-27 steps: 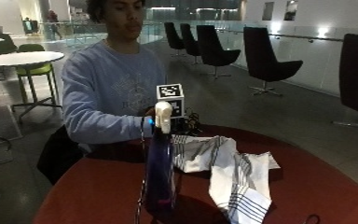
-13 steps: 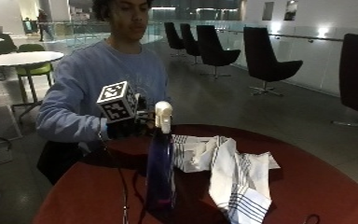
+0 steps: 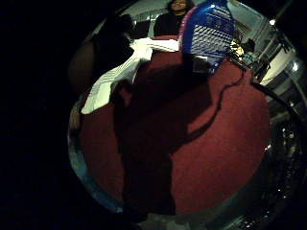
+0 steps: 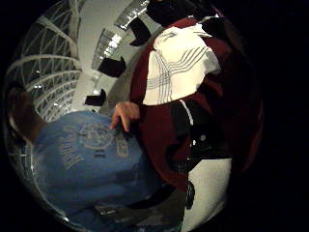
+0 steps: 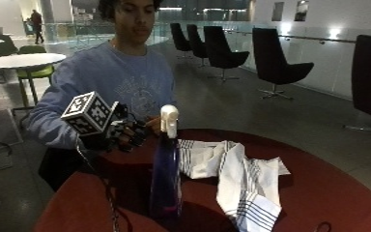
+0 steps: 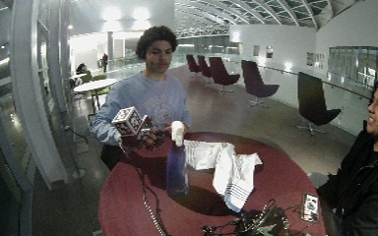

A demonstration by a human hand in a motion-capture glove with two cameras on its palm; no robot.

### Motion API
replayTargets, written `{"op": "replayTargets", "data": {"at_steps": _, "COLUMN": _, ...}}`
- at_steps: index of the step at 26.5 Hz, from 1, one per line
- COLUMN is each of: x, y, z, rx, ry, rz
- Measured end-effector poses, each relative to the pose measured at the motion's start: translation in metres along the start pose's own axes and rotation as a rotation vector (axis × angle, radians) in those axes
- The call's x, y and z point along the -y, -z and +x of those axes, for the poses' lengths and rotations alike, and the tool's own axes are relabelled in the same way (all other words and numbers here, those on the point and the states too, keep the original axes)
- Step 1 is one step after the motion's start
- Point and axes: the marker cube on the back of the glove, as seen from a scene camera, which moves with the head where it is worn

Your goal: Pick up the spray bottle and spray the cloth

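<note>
A tall blue spray bottle (image 5: 165, 179) with a white nozzle (image 5: 169, 121) stands upright on the round red table (image 5: 340, 193). My gloved right hand (image 5: 118, 135) hovers to the left of the nozzle, apart from it, fingers loosely curled and holding nothing. A white cloth with dark stripes (image 5: 237, 169) lies crumpled on the table just right of the bottle. The bare left hand (image 4: 124, 115) rests at the table's edge near the person's body. The wide outside view shows the bottle (image 6: 176, 167), the cloth (image 6: 225, 164) and the hand (image 6: 148, 137) the same way. The little finger side palm view catches the bottle (image 3: 208, 31) and the cloth (image 3: 122, 67).
A phone (image 6: 310, 206) and a tangle of cables (image 6: 254, 223) lie at the table's near edge. A thin cable (image 5: 111, 203) hangs from the glove across the table's left part. Black chairs (image 5: 276, 63) stand well behind.
The gloved hand was at the bottle's nozzle a second ago; it has since drawn back to the left and slightly down, away from the bottle. Bottle and cloth have stayed put.
</note>
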Motion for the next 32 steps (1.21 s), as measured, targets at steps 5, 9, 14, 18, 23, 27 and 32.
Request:
{"op": "replayTargets", "data": {"at_steps": 5, "x": 0.015, "y": 0.002, "z": 0.015, "rx": 0.183, "ry": -0.153, "rz": 0.114}}
{"op": "replayTargets", "data": {"at_steps": 9, "x": 0.031, "y": 0.007, "z": 0.033, "rx": 0.396, "ry": -0.29, "rz": 0.22}}
{"op": "replayTargets", "data": {"at_steps": 14, "x": 0.05, "y": 0.009, "z": 0.052, "rx": 0.478, "ry": -0.408, "rz": 0.295}}
{"op": "replayTargets", "data": {"at_steps": 18, "x": 0.076, "y": 0.008, "z": 0.068, "rx": 0.441, "ry": -0.471, "rz": 0.31}}
{"op": "replayTargets", "data": {"at_steps": 23, "x": 0.113, "y": 0.003, "z": 0.094, "rx": 0.374, "ry": -0.533, "rz": 0.344}}
{"op": "replayTargets", "data": {"at_steps": 27, "x": 0.133, "y": -0.003, "z": 0.108, "rx": 0.365, "ry": -0.56, "rz": 0.377}}
{"op": "replayTargets", "data": {"at_steps": 32, "x": 0.147, "y": -0.016, "z": 0.121, "rx": 0.38, "ry": -0.542, "rz": 0.41}}
